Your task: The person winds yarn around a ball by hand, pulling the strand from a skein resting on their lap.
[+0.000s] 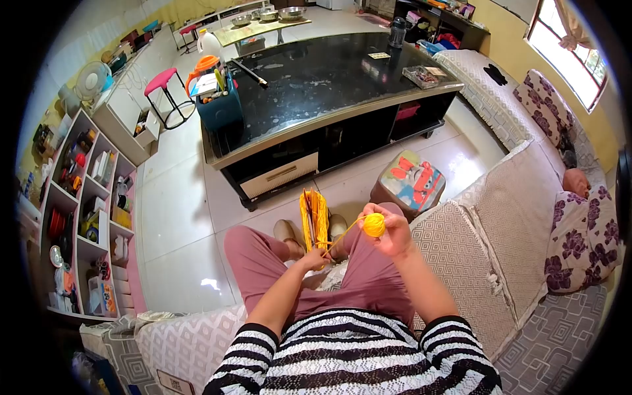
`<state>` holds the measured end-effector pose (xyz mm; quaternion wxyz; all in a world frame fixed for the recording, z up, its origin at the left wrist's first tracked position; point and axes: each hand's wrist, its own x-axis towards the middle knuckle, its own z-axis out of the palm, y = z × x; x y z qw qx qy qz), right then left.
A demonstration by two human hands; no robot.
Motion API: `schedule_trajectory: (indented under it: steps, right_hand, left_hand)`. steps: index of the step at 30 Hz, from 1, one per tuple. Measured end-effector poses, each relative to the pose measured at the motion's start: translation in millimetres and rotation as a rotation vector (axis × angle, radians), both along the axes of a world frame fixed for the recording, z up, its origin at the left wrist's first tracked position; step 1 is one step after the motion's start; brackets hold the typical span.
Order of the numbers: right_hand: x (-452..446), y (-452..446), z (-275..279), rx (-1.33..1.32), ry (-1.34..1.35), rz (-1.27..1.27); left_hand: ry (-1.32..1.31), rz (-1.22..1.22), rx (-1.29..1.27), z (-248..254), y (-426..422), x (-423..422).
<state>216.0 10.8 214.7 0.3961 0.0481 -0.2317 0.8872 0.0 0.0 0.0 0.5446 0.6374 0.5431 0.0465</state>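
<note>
So we've got the yellow yarn ball (pixel 374 225) up in our right hand (pixel 393 238), pinched between thumb and curled fingers, right out at the fingertips. Our left hand (pixel 315 259) is lower, closed around the yellow strand (pixel 343 239), which runs pretty taut on a slant up to the ball. The loose yellow skein (pixel 317 220) sits just past our left hand, stretched out lengthwise between our slippers (pixel 285 232) as we see it, well apart from the patterned stool (pixel 409 182). Can't tell exactly how each left finger's placed, too small.
</note>
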Motion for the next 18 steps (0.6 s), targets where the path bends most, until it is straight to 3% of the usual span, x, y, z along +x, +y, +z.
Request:
schedule_trajectory:
  steps: [3, 5, 6, 11, 13, 14, 16, 18]
  right_hand:
    - [12, 0, 1, -0.064, -0.122, -0.081]
    - [14, -6, -5, -0.278, -0.303, -0.209]
    - [12, -8, -11, -0.282, -0.299, -0.208]
    - [7, -11, -21, -0.353, -0.215, -0.203]
    - [4, -8, -16, -0.323, -0.159, -0.200]
    - [4, -7, -12, -0.299, -0.109, -0.197]
    - [3, -7, 1, -0.286, -0.100, -0.253]
    - [1, -5, 13, -0.275, -0.097, -0.303]
  left_hand:
    - [-0.004, -0.128, -0.048, -17, 8, 4]
    - [0.285, -0.409, 0.080, -31, 2, 3]
    - [0.190, -0.382, -0.033, -28, -4, 0]
    - [0.232, -0.156, -0.112, -31, -19, 24]
    - [-0.420, 0.251, -0.334, -13, -21, 32]
    - [-0.417, 0.250, -0.336, 0, -24, 38]
    - [-0.807, 0.352, -0.378, 37, -19, 44]
    - [-0.824, 0.317, -0.364, 55, -9, 44]
